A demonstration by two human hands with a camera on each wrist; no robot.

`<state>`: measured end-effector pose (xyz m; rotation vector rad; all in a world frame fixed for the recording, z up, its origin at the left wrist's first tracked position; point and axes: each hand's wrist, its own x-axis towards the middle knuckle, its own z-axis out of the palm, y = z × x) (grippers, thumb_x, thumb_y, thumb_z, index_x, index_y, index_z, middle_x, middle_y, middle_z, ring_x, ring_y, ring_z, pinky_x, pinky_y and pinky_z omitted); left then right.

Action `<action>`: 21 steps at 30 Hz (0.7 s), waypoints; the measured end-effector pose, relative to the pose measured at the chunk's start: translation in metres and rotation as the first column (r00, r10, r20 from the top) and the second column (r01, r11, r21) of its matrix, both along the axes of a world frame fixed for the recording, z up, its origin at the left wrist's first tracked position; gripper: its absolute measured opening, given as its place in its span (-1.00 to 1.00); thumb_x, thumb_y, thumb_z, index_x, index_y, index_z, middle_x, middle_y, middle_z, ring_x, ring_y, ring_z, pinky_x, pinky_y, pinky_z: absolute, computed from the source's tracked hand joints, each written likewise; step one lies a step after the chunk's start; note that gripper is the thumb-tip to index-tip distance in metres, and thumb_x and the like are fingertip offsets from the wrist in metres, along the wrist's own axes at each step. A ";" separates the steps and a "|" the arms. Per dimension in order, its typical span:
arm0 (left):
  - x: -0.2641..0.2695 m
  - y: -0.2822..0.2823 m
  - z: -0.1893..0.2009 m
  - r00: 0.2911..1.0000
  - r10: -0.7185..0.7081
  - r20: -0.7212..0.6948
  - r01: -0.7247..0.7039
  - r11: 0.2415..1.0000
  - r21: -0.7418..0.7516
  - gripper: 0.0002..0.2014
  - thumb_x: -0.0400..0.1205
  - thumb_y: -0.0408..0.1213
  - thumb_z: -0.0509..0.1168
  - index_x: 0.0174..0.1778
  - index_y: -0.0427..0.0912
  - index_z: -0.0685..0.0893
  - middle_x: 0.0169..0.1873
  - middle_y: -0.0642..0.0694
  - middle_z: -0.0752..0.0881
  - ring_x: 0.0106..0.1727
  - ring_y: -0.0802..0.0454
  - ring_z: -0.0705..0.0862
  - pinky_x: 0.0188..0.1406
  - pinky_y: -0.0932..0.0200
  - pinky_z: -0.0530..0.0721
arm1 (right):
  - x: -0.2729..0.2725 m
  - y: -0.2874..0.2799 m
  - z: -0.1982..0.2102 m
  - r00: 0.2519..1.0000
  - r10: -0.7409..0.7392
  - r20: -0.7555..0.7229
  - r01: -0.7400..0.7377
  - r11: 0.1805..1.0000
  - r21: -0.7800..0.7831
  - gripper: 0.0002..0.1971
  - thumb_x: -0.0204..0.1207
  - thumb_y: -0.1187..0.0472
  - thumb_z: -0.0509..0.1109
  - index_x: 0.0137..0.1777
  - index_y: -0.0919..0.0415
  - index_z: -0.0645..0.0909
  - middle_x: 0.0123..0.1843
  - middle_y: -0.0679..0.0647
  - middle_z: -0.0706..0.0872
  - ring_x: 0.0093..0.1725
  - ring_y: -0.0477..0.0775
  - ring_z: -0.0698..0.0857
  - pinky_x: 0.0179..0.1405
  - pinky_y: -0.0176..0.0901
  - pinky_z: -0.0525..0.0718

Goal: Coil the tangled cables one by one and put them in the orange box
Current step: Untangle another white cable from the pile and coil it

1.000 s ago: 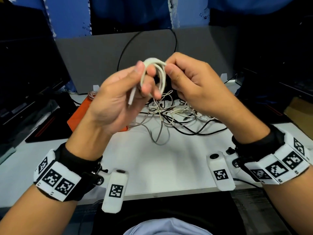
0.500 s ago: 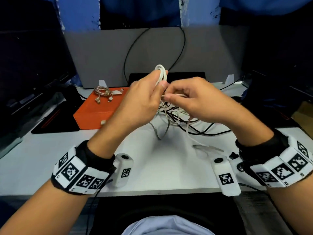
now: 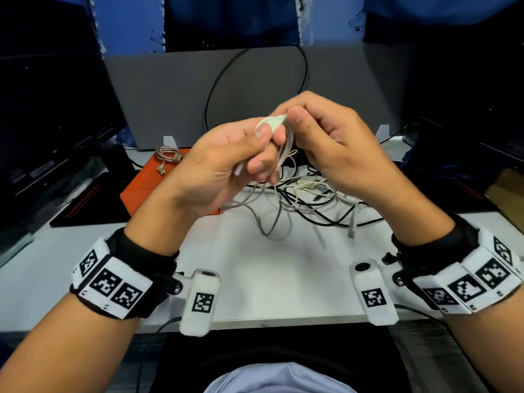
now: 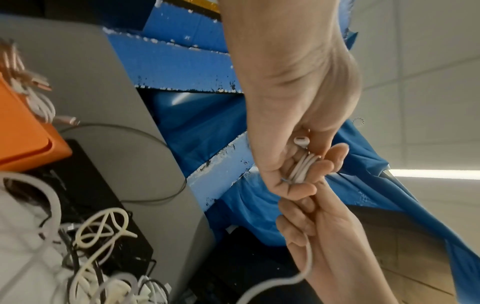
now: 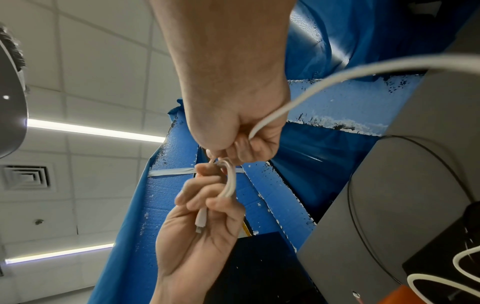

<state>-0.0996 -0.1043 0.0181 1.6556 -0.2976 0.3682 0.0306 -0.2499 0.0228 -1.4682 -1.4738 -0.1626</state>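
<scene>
Winding proceeds above the desk (image 3: 283, 265): left hand (image 3: 215, 168) grips the white cable (image 3: 286, 143) coil, loops standing roughly upright; right hand (image 3: 337, 148) pinches the free strand beside it. Orange box (image 3: 147, 188) lies at ten o'clock from both hands, nearer the left. Tangled cables (image 3: 309, 194) remain at twelve o'clock, behind the hands.

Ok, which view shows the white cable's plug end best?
Right wrist: the plug lies plain against the left hand palm. The head view shows it part hidden between fingers; the left wrist view shows only its rounded tip.
</scene>
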 end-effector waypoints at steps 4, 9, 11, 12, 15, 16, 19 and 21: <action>0.001 -0.003 0.002 0.995 -0.087 0.054 0.098 0.961 -0.257 -0.74 0.85 -0.24 -0.05 0.05 -0.20 0.53 -0.45 0.11 0.58 -0.29 0.14 0.60 -0.12 0.08 0.75 | 0.002 0.001 -0.003 0.992 0.061 -0.112 -0.073 0.992 -0.105 -0.68 0.91 0.21 0.06 0.46 0.20 0.58 -0.47 -0.35 0.53 -0.51 -0.25 0.46 -0.50 -0.50 0.39; 0.001 0.000 0.005 0.993 -0.080 0.086 0.108 0.908 -0.404 -0.71 0.89 -0.19 -0.10 0.08 -0.13 0.52 -0.41 0.12 0.58 -0.23 0.19 0.62 -0.38 0.27 0.71 | 0.010 0.007 -0.010 0.999 0.007 -0.036 -0.017 0.958 -0.287 -0.71 0.89 0.11 0.10 0.27 0.22 0.63 -0.46 -0.15 0.43 -0.51 -0.20 0.44 -0.44 -0.44 0.39; 0.002 -0.002 0.005 0.996 -0.019 0.091 0.055 0.909 -0.414 -0.72 0.89 -0.19 -0.08 0.08 -0.13 0.53 -0.39 0.12 0.58 -0.23 0.19 0.62 -0.41 0.27 0.69 | 0.011 0.008 -0.011 1.000 -0.024 0.020 0.029 0.949 -0.313 -0.69 0.89 0.07 0.11 0.14 0.23 0.63 -0.44 -0.14 0.46 -0.47 -0.19 0.46 -0.41 -0.33 0.41; 0.003 -0.003 0.004 0.995 0.036 0.092 0.004 0.914 -0.406 -0.72 0.90 -0.19 -0.06 0.07 -0.14 0.55 -0.39 0.11 0.58 -0.22 0.17 0.62 -0.41 0.27 0.67 | 0.010 0.008 -0.011 0.998 -0.037 0.058 0.054 0.944 -0.327 -0.67 0.88 0.04 0.12 0.08 0.24 0.62 -0.44 -0.13 0.48 -0.46 -0.18 0.46 -0.40 -0.28 0.41; 0.006 -0.005 0.001 0.966 0.231 0.118 -0.185 0.933 -0.310 -0.73 0.89 -0.22 0.00 0.07 -0.17 0.59 -0.34 0.05 0.64 -0.20 0.11 0.65 -0.43 0.25 0.59 | 0.007 0.008 -0.013 0.990 -0.042 0.136 0.095 0.906 -0.413 -0.63 0.86 -0.02 0.15 -0.10 0.17 0.56 -0.42 -0.08 0.49 -0.42 -0.15 0.45 -0.38 -0.21 0.42; 0.008 -0.004 -0.001 0.948 0.287 0.139 -0.246 0.936 -0.253 -0.74 0.89 -0.23 0.01 0.09 -0.18 0.59 -0.32 0.03 0.67 -0.19 0.09 0.66 -0.44 0.24 0.57 | 0.005 0.008 -0.013 0.986 -0.023 0.163 0.096 0.885 -0.456 -0.63 0.85 -0.02 0.16 -0.13 0.15 0.56 -0.43 -0.08 0.47 -0.43 -0.14 0.44 -0.39 -0.25 0.40; 0.011 0.004 -0.005 0.868 0.453 0.203 -0.460 0.888 -0.011 -0.77 0.89 -0.23 0.04 0.13 -0.18 0.59 -0.27 0.03 0.76 -0.20 0.09 0.68 -0.48 0.22 0.56 | -0.008 0.008 -0.015 0.969 0.077 0.236 0.068 0.832 -0.551 -0.59 0.84 0.01 0.20 -0.25 0.19 0.44 -0.46 -0.05 0.39 -0.43 -0.07 0.37 -0.38 -0.23 0.37; 0.012 0.008 -0.007 0.829 0.511 0.227 -0.549 0.821 0.156 -0.79 0.88 -0.21 0.05 0.12 -0.13 0.59 -0.28 0.03 0.78 -0.29 0.17 0.67 -0.48 0.19 0.58 | -0.011 0.008 -0.015 0.964 0.071 0.258 0.073 0.858 -0.508 -0.59 0.82 0.03 0.25 -0.25 0.22 0.48 -0.46 -0.01 0.42 -0.43 -0.04 0.40 -0.39 -0.20 0.36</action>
